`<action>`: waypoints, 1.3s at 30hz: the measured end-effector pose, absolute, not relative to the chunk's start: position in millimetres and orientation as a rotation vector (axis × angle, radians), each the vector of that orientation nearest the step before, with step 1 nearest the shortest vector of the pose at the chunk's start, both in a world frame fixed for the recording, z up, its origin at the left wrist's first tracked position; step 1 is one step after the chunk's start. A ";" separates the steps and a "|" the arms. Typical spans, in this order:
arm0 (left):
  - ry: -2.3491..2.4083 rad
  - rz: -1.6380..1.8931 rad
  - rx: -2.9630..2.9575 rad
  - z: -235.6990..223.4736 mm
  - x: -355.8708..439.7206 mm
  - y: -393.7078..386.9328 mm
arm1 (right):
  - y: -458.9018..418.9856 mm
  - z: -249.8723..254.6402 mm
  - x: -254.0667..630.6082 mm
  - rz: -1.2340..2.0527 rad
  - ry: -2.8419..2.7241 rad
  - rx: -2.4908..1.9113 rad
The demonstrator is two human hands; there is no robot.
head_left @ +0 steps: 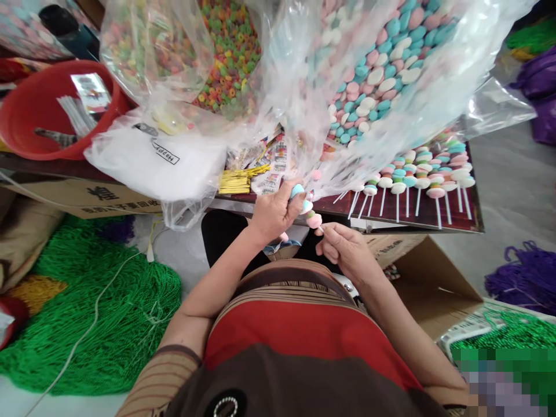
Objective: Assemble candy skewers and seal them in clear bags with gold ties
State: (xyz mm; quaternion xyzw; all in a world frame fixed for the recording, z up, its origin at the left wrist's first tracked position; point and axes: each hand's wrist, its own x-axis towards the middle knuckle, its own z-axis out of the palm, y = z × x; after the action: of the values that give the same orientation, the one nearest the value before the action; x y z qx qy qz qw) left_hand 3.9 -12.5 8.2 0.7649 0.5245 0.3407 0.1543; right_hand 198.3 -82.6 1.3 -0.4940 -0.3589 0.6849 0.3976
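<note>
Between my hands, just in front of the table edge, is a candy skewer (313, 220) with pink, green, white and blue pieces on a thin white stick. My left hand (273, 215) is closed around its upper end, thumb and fingers on the blue and white marshmallows. A bit of pink marshmallow (284, 237) shows below the left palm. My right hand (350, 250) pinches the stick just under the lowest pink piece. Finished-looking candy skewers (408, 171) lie in a group at the table's right end, sticks toward me.
Clear bags hold blue, pink and white marshmallows (376, 75) and colourful ring candies (230, 52). A white bag (169, 156), yellow twist ties (237, 179) and a red basin (52, 110) line the table. Below are an open cardboard box (430, 284) and green strands (108, 313).
</note>
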 end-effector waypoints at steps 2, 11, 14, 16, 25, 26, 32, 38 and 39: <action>1.470 0.955 2.139 11.3 2.4 -11.1 | -81.1 -4.9 190.9 1.801 -0.869 -1.198; 1.115 1.179 1.334 10.8 -13.7 -16.3 | -74.5 2.5 222.0 1.512 -0.965 -1.242; 1.015 1.214 1.062 6.7 -16.5 -16.5 | -73.2 12.2 240.3 1.378 -0.973 -1.256; 0.979 1.224 0.916 7.5 -17.0 -15.2 | -74.1 15.6 250.4 1.316 -0.986 -1.271; 0.962 1.167 0.648 15.0 -15.5 -9.9 | -79.0 12.2 276.1 1.166 -1.057 -1.308; 0.958 1.176 0.652 14.3 -14.6 -9.8 | -78.9 11.7 276.1 1.162 -1.068 -1.319; 0.945 1.227 0.695 9.5 -12.2 -9.5 | -80.7 10.6 272.0 1.129 -1.109 -1.373; 0.967 1.192 0.699 4.3 -12.3 -10.7 | -79.0 19.9 270.3 1.085 -1.158 -1.364; 0.966 1.187 0.694 3.9 -12.0 -10.7 | -78.1 22.0 269.9 1.084 -1.182 -1.364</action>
State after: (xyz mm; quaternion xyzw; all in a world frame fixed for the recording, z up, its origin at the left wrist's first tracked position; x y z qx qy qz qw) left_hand -12.0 -10.7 3.9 0.3076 0.4280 0.5262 0.6673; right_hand 269.9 -78.1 22.0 -0.5629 -0.4876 0.4473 0.4953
